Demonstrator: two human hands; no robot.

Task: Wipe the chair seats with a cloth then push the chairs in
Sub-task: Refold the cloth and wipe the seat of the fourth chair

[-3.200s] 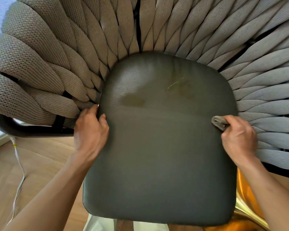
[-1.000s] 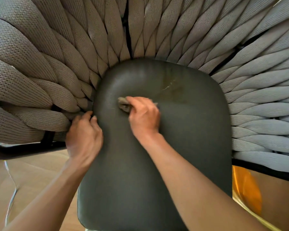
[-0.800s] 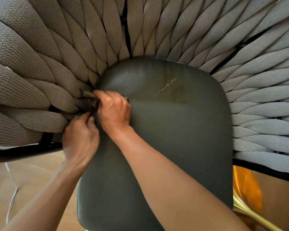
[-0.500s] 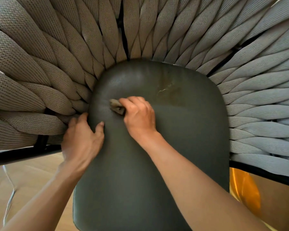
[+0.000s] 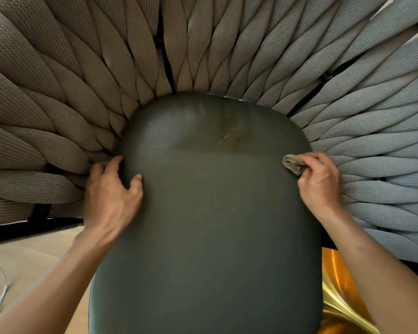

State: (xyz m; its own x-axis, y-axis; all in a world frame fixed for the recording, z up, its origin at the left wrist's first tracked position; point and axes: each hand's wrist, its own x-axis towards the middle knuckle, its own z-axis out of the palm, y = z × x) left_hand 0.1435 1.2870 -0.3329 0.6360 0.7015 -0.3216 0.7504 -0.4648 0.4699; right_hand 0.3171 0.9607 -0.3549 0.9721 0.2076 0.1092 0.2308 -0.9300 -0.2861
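A dark green leather seat cushion [image 5: 208, 213] fills the middle of the view, with a brownish smear [image 5: 229, 138] near its back. Thick woven grey-beige cords [image 5: 87, 97] fan out around it as the chair's back and sides. My right hand [image 5: 320, 182] is closed on a small bunched grey cloth [image 5: 292, 162] at the cushion's right edge. My left hand [image 5: 109, 194] rests on the cushion's left edge, fingers spread, thumb on top, fingertips at the gap beside the woven cords.
A dark metal frame bar [image 5: 29, 231] runs under the weave at the left. Light wooden floor [image 5: 34, 259] with a thin white cable [image 5: 0, 292] lies at the lower left. A shiny gold chair base [image 5: 340, 292] shows at the lower right.
My right hand has swept the cloth from the cushion's left side across to its right edge. My left hand has stayed on the left edge, its fingers spread wider.
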